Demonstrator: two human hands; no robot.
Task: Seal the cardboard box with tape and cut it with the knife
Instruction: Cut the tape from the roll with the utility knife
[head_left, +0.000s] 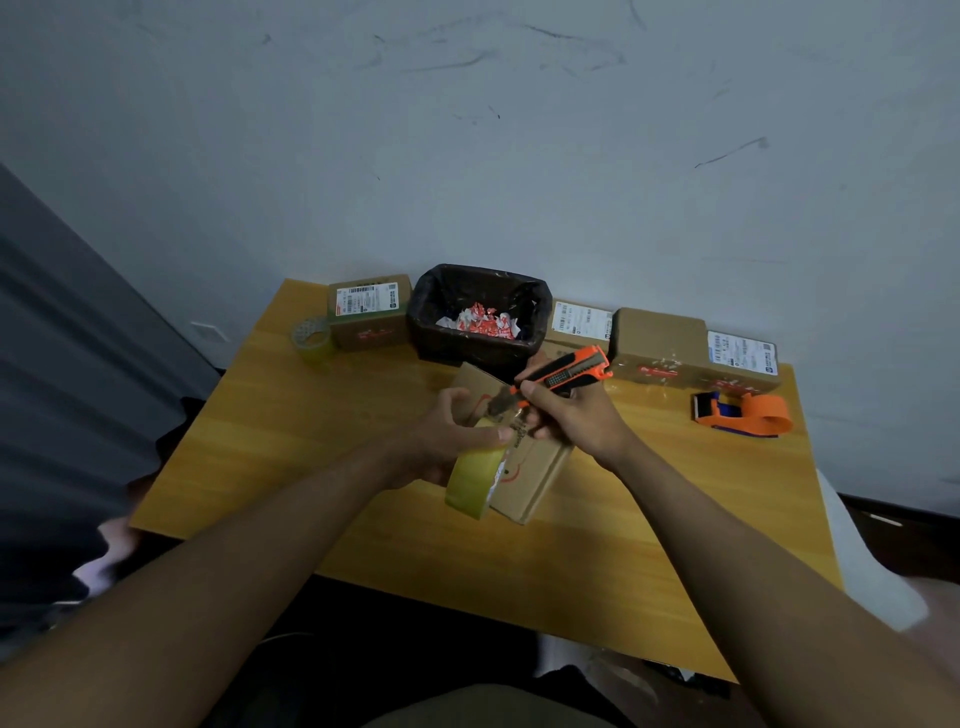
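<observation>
A small cardboard box (524, 475) lies tilted on the wooden table (322, 415) in the middle. My left hand (447, 439) grips a yellowish tape roll (474, 480) held against the box's near left side. My right hand (576, 415) holds an orange and black utility knife (563, 373), its blade end pointing down-left at the spot where the tape leaves the roll on top of the box. The blade tip is partly hidden between my fingers.
Along the wall stand a labelled box (370, 318), a black-lined bin (478, 312) with red and white scraps, and more labelled boxes (691, 351). A second tape roll (311, 338) sits far left. An orange and blue tape dispenser (743, 410) lies at the right.
</observation>
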